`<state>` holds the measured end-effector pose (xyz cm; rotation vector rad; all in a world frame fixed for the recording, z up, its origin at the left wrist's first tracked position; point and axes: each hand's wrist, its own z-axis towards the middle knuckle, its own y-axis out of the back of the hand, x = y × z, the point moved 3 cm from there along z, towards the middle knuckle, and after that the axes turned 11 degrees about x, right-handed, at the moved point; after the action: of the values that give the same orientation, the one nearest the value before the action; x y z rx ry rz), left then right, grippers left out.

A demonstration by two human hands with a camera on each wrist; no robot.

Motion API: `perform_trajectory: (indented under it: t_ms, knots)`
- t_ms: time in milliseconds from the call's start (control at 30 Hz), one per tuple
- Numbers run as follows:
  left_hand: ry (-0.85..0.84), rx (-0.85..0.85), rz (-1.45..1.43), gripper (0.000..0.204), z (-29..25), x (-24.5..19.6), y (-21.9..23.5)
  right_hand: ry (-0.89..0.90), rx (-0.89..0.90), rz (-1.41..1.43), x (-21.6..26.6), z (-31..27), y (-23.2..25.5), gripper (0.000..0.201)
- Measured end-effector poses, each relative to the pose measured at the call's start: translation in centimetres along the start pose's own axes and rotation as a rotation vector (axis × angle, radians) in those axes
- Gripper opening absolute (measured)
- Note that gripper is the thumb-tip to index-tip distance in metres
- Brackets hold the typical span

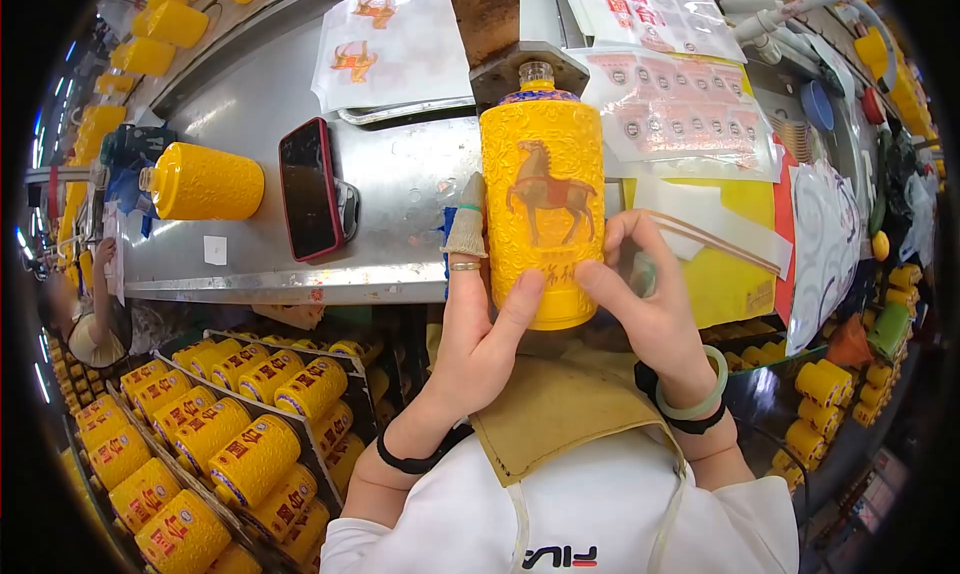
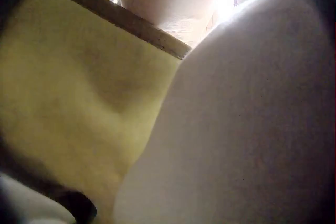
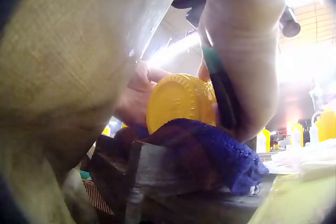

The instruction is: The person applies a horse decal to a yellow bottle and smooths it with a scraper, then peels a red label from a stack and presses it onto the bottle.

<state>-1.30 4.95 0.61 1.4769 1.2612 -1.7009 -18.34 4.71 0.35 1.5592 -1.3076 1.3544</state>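
Two hands on one yellow embossed bottle [image 1: 542,189], right at the front of the steel bench [image 1: 400,214]: the left hand [image 1: 480,344] grips its left side, thumb across the lower face, and the right hand [image 1: 650,304] grips the other side, its thumb there too. One cloth finger sleeve [image 1: 466,229], one ring [image 1: 465,266] on the left; one pale bangle [image 1: 712,389] on the right wrist. A second yellow bottle [image 1: 208,182] lies on the bench, neck to the left; one smartphone [image 1: 311,189] sits between the pair, and two horse decals [image 1: 355,62] show on a white sheet [image 1: 400,89] over a metal tray. Two thin sticks [image 1: 715,242] lie off to the right near the printed sheets [image 1: 680,104], and down left it's racked bottles [image 1: 255,459], too many and too overlapped to count! Straight beyond the held bottle's clear neck stand a metal post [image 1: 484,14] and its angled plate, blocking the way forward. The right wrist view catches a blue towel [image 3: 210,150] in front of the base, contact unclear. Long axis running away from the person, neck to the post, base towards the apron [image 1: 550,404], horse picture upward and facing left!
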Motion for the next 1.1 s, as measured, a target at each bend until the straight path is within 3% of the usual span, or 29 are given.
perform_trajectory:
  t_ms: [300, 433, 467, 567, 700, 833, 933, 1033, 1100]
  knots:
    - [0.021, -0.032, -0.026, 0.079, 0.0, -0.1, -0.1, -0.1, 0.016, 0.052, 2.6, -0.2, 0.9, 0.022]
    - [-0.019, -0.05, 0.101, 0.088, 0.1, 0.2, -0.6, 0.168, -0.158, -0.178, 3.6, 0.4, 2.4, 0.033]
    - [-0.045, -0.093, 0.117, 0.09, 0.3, 0.5, -0.5, 0.168, -0.154, -0.18, 4.1, 0.7, 2.4, 0.033]
    - [-0.074, -0.144, 0.121, 0.091, 0.4, 0.5, -0.7, 0.415, -0.149, -0.491, 7.4, 1.1, 1.9, 0.03]
    - [-0.048, -0.124, 0.151, 0.087, 0.4, 0.4, -0.6, 0.62, 0.141, -0.928, 9.5, 2.1, -0.6, 0.024]
    - [-0.058, -0.149, 0.138, 0.086, 0.4, 0.9, -0.6, 0.624, 0.169, -1.055, 9.4, 3.0, -1.0, 0.028]
    - [-0.054, -0.108, 0.177, 0.087, 0.4, 0.9, -0.3, 0.734, 0.018, -1.158, 9.8, 2.6, -0.7, 0.029]
    - [-0.019, -0.114, 0.17, 0.088, 0.4, 0.8, -0.2, 0.579, 0.112, -0.923, 8.3, 1.8, -0.7, 0.027]
    - [0.015, -0.088, 0.069, 0.09, 0.5, 0.4, -0.3, 0.568, -0.083, -0.957, 7.3, 1.4, 0.5, 0.028]
